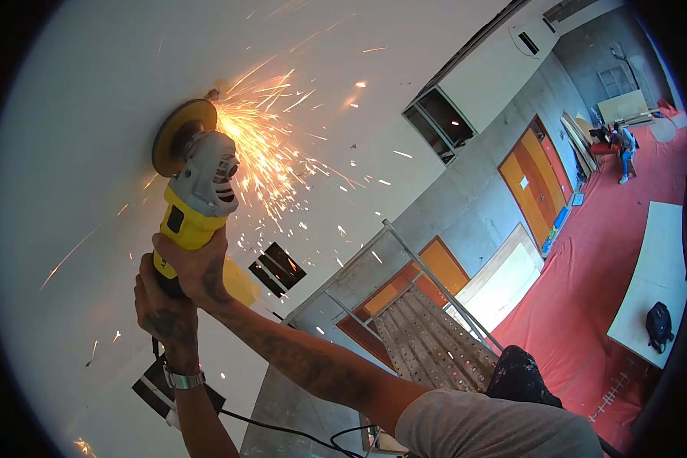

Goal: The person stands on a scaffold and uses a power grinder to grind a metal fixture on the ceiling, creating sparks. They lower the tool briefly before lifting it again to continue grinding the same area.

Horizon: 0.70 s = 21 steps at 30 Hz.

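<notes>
A yellow and grey angle grinder (198, 195) is held up against the white ceiling (76, 191). Its round disc (177, 133) meets a small metal stub (217, 91) on the ceiling, and bright orange sparks (259, 137) spray off to the right. My right hand (200, 267) is wrapped around the yellow body, behind the grey head. Lower on the tool, my left hand (166, 309) closes around the rear end, with a metal watch (183, 378) on that wrist. A black cable (282, 433) runs below my arms; the disc's contact edge is partly hidden by glare.
A perforated metal scaffold platform (435, 336) with rails is below me. Rectangular openings (440, 124) cut the ceiling. Farther down are red floor covering (588, 259), a white table (649, 267) with a black bag (659, 327), wooden doors (534, 172) and another person (626, 149).
</notes>
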Tool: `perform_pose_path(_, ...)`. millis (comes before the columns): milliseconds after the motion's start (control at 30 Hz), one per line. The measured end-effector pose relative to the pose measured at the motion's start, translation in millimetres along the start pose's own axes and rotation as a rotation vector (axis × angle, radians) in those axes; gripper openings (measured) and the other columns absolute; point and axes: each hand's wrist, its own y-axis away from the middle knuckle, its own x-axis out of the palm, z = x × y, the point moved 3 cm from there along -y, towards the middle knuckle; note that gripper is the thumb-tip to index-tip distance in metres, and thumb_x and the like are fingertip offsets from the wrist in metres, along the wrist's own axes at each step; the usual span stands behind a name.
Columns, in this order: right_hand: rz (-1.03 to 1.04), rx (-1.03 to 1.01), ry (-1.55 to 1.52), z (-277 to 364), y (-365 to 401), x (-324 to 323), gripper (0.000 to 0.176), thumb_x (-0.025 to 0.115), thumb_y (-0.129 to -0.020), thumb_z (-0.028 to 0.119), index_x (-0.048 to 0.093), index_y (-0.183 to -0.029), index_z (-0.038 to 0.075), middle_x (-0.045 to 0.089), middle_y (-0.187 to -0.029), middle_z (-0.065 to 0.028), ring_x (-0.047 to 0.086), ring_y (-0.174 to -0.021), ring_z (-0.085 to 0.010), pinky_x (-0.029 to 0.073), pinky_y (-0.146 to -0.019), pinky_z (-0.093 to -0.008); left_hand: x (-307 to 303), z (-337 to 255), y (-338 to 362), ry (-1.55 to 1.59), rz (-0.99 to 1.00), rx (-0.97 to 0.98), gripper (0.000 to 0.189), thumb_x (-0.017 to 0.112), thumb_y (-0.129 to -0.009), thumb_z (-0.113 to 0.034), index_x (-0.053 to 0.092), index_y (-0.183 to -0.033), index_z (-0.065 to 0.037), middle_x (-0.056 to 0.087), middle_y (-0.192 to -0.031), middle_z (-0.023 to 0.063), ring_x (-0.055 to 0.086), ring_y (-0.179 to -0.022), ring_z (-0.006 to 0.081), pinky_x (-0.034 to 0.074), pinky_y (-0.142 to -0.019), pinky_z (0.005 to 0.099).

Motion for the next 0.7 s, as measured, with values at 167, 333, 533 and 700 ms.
perform_pose_path(167, 0.021, 0.036, 0.057, 4.2, 6.8, -2.9, 0.050, 0.078, -0.081, 0.004, 0.047, -0.121, 0.004, 0.063, -0.100, -0.0063, 0.066, -0.089, -0.0178, 0.057, -0.079, -0.0338, -3.3, -1.4, 7.1, 0.031, 0.015, -0.011, 0.066, 0.086, -0.078, -0.035, 0.055, -0.129, -0.008, 0.066, -0.101, 0.0096, 0.069, -0.090, 0.0323, 0.056, -0.074, 0.0457)
perform_pose_path(333, 0.016, 0.046, 0.056, 4.0, 10.1, -2.6, 0.052, 0.078, -0.081, 0.004, 0.047, -0.122, 0.004, 0.063, -0.100, -0.0068, 0.066, -0.089, -0.0180, 0.057, -0.080, -0.0339, -7.6, -2.1, 5.4, 0.019, 0.003, 0.023, 0.066, 0.087, -0.078, -0.035, 0.056, -0.129, -0.007, 0.066, -0.099, 0.0099, 0.069, -0.088, 0.0314, 0.057, -0.072, 0.0452)
perform_pose_path(533, 0.016, 0.034, 0.044, 9.9, 0.8, 3.1, 0.051, 0.079, -0.080, 0.004, 0.048, -0.120, 0.003, 0.063, -0.100, -0.0071, 0.066, -0.089, -0.0182, 0.057, -0.080, -0.0340, -6.1, -6.0, -3.9, 0.024, -0.013, 0.026, 0.067, 0.088, -0.077, -0.035, 0.056, -0.128, -0.005, 0.066, -0.097, 0.0098, 0.069, -0.087, 0.0309, 0.057, -0.071, 0.0434)
perform_pose_path(700, 0.038, -0.009, 0.043, 11.5, -1.7, 8.2, 0.051, 0.078, -0.080, 0.003, 0.047, -0.121, 0.003, 0.063, -0.100, -0.0072, 0.066, -0.088, -0.0180, 0.057, -0.079, -0.0338, -5.3, -5.3, -8.8, 0.041, -0.022, 0.018, 0.067, 0.088, -0.076, -0.034, 0.056, -0.128, -0.006, 0.066, -0.097, 0.0092, 0.070, -0.087, 0.0304, 0.058, -0.071, 0.0429)
